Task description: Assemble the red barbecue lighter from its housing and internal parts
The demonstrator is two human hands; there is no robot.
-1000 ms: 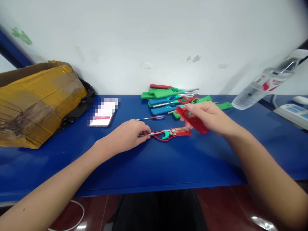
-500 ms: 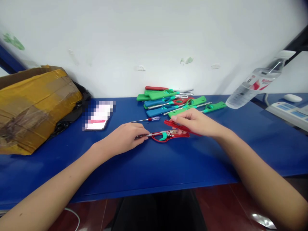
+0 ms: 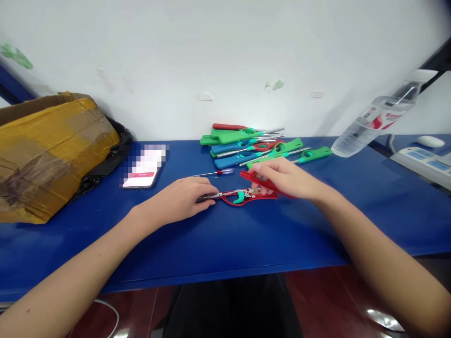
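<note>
An opened red gas lighter (image 3: 232, 199) lies on the blue table, its green trigger and white wires exposed. My left hand (image 3: 188, 196) is closed around the metal barrel at its left end. Above the lighter's right part, my right hand (image 3: 282, 180) grips a red casing half (image 3: 248, 176), tilted and lifted off the other half; some of its fingertips are hidden behind it. A screwdriver (image 3: 225, 172) with a clear and red handle lies just behind the lighter, a small thin piece, perhaps a screw, near it.
Several green, blue and red lighters (image 3: 234, 162) are piled against the wall. At left stand a taped cardboard box (image 3: 52, 155) and a phone (image 3: 143, 171). To the right are a water bottle (image 3: 377, 119), a power strip (image 3: 426, 162) and a white oval object (image 3: 430, 141).
The camera view has shifted slightly. The red casing half in my right hand has turned a little, showing more of its trigger opening; my left hand keeps its hold on the barrel.
</note>
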